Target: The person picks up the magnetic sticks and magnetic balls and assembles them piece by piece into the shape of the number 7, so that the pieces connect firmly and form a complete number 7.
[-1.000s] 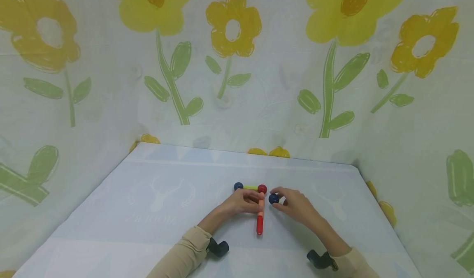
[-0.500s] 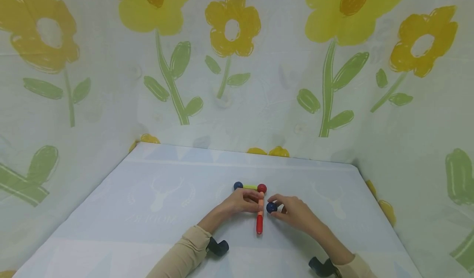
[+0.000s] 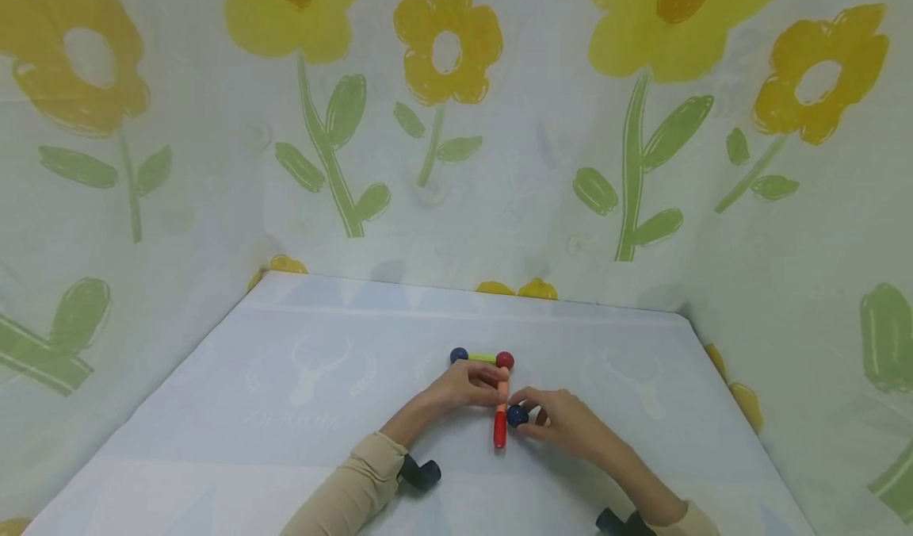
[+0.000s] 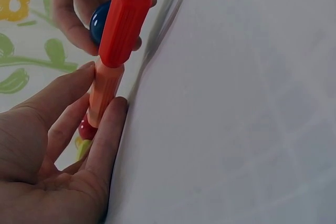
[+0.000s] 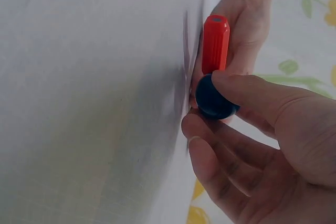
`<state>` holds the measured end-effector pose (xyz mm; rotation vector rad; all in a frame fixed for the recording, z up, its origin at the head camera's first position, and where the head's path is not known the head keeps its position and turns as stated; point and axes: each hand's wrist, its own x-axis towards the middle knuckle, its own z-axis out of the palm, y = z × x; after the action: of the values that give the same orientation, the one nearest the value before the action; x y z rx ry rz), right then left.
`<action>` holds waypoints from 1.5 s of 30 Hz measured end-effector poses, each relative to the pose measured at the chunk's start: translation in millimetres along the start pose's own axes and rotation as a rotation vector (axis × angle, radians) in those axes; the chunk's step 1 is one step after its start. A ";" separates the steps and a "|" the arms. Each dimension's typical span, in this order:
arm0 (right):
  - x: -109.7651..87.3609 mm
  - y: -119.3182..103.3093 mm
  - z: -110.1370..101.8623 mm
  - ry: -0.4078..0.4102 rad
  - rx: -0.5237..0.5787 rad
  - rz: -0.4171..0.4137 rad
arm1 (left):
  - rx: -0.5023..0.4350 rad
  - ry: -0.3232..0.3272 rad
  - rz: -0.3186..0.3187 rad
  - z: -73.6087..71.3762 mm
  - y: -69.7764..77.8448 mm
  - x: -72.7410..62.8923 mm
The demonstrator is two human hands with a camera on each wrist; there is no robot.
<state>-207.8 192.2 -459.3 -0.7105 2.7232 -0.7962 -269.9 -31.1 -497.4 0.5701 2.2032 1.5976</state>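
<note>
My left hand [image 3: 467, 385] pinches an orange rod [image 4: 103, 90] between thumb and fingers. A red ribbed rod [image 3: 500, 430] joins the orange one end to end, toward me. At the far end of the orange rod is a red ball [image 3: 505, 360]; from it a yellow-green rod [image 3: 482, 357] leads left to a blue ball [image 3: 459, 355]. Between thumb and fingers, my right hand [image 3: 567, 421] holds a second, dark blue ball [image 5: 214, 98]. That ball is right beside the place where the orange and red rods meet, and overlaps the red rod in the left wrist view.
The pieces are near the middle of a pale, printed table [image 3: 342, 441]. Flower-patterned cloth walls [image 3: 535, 163] rise along its back and sides. A dark wrist-worn device [image 3: 421, 472] sits at the left cuff, and another dark device [image 3: 620, 522] at the right.
My right hand has brought the dark blue ball toward me and slightly left, from beside the red ball down to the rod joint. The left hand stays on the orange rod.
</note>
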 end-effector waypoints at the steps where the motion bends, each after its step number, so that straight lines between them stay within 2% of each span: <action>1: -0.6 -0.1 0.2 -0.001 0.002 -0.001 | 0.003 0.000 0.002 0.0 0.0 0.2; 9: -6.2 -1.9 -0.6 -0.007 -0.010 -0.022 | 0.008 -0.005 0.009 -0.2 0.3 1.0; 20: -13.1 -8.7 -1.7 -0.065 -0.015 -0.018 | 0.033 0.000 0.015 -1.6 2.2 0.9; 28: -19.3 -11.3 -3.9 -0.111 -0.017 -0.071 | 0.037 -0.002 0.019 -0.9 2.8 -0.5; 34: -22.3 -12.9 -3.3 -0.158 0.028 -0.112 | 0.021 -0.002 0.005 -0.4 2.3 -0.2; 45: -24.0 -18.6 0.3 -0.185 0.043 -0.156 | 0.001 -0.004 0.001 0.0 0.1 0.1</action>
<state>-179.8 190.6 -447.6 -0.9460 2.5021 -0.7773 -270.0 -31.1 -497.2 0.5747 2.2011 1.5945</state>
